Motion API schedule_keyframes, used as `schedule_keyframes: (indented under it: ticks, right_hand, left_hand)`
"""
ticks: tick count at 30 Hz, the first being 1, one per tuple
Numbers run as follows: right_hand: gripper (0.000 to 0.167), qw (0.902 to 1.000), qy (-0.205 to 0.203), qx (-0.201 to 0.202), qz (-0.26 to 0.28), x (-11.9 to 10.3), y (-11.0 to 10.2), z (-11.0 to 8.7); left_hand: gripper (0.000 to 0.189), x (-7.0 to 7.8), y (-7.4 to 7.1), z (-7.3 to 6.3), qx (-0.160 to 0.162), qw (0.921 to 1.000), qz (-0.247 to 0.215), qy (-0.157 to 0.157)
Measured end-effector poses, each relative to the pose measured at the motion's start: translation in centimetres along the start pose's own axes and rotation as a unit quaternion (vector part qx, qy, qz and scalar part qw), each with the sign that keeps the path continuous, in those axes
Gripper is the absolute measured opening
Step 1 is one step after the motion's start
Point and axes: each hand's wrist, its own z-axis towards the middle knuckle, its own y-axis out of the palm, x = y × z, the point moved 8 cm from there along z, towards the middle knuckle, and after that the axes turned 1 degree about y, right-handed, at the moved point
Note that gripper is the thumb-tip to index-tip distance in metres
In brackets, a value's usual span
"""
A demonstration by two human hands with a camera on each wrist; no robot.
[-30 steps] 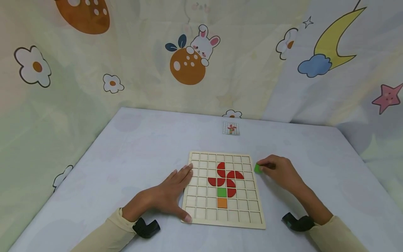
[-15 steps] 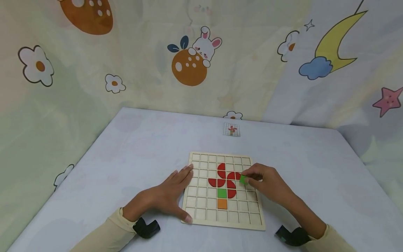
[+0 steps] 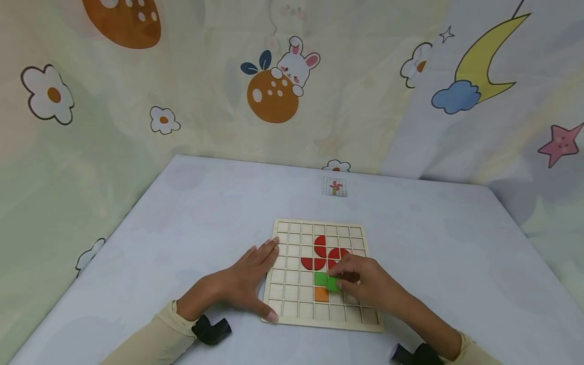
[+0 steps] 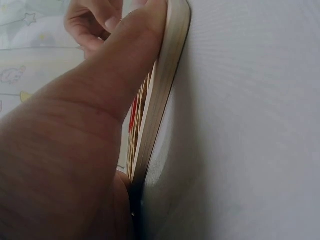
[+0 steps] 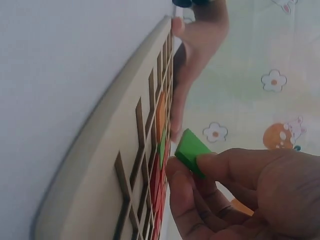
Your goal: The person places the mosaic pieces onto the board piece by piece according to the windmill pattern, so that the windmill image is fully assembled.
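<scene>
A wooden grid board (image 3: 292, 307) lies on the table with red rounded tiles (image 3: 313, 263) set in a pinwheel shape. Below them sit a green square tile (image 3: 320, 279) and an orange square tile (image 3: 321, 294). My right hand (image 3: 371, 284) pinches another green tile (image 5: 192, 150) between thumb and fingers, close over the board beside the set green one. My left hand (image 3: 248, 279) rests along the board's left edge, fingers spread, thumb at the near left corner. In the left wrist view the left thumb (image 4: 135, 40) lies against the board's rim.
A small card (image 3: 335, 186) printed with a grid and a red pinwheel lies on the table behind the board. A patterned cloth (image 3: 205, 71) hangs behind the table. Black wrist devices (image 3: 212, 330) sit on both forearms.
My right hand has carried the green tile leftward and nearer, from beside the board's right edge to over its middle. The left hand has stayed in place.
</scene>
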Motion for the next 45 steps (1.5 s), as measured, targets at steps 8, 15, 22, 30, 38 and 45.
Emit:
schedule_keyframes:
  ticks: [8, 15, 22, 30, 38, 45]
  right_hand:
    - [0.024, 0.9989, -0.008, -0.043, 0.016, -1.4, 2.0, -0.6]
    - [0.028, 0.9969, -0.056, -0.053, 0.013, -2.8, 3.3, -1.1]
    - [0.025, 0.9955, -0.076, -0.049, -0.030, -3.0, 3.2, -1.2]
    - [0.022, 0.9942, -0.089, -0.043, -0.042, -3.2, 3.1, -1.2]
    - [0.017, 0.9942, -0.076, -0.067, -0.035, -3.2, 3.6, -1.3]
    - [0.011, 0.9974, -0.052, -0.048, -0.014, -2.9, 2.5, -1.7]
  left_hand:
    - [0.135, 0.0, 0.2, 0.1, -0.005, 0.9999, 0.006, -0.007]
    - [0.136, 0.1, 0.2, 0.0, -0.003, 1.0000, 0.004, -0.004]
    - [0.136, 0.1, 0.2, 0.1, -0.003, 1.0000, 0.004, -0.006]
    - [0.137, 0.0, 0.2, 0.1, -0.004, 1.0000, 0.005, -0.006]
    - [0.136, 0.0, 0.3, 0.1, -0.006, 0.9999, 0.002, -0.009]
    - [0.136, 0.1, 0.6, 0.1, -0.008, 0.9999, -0.003, -0.011]
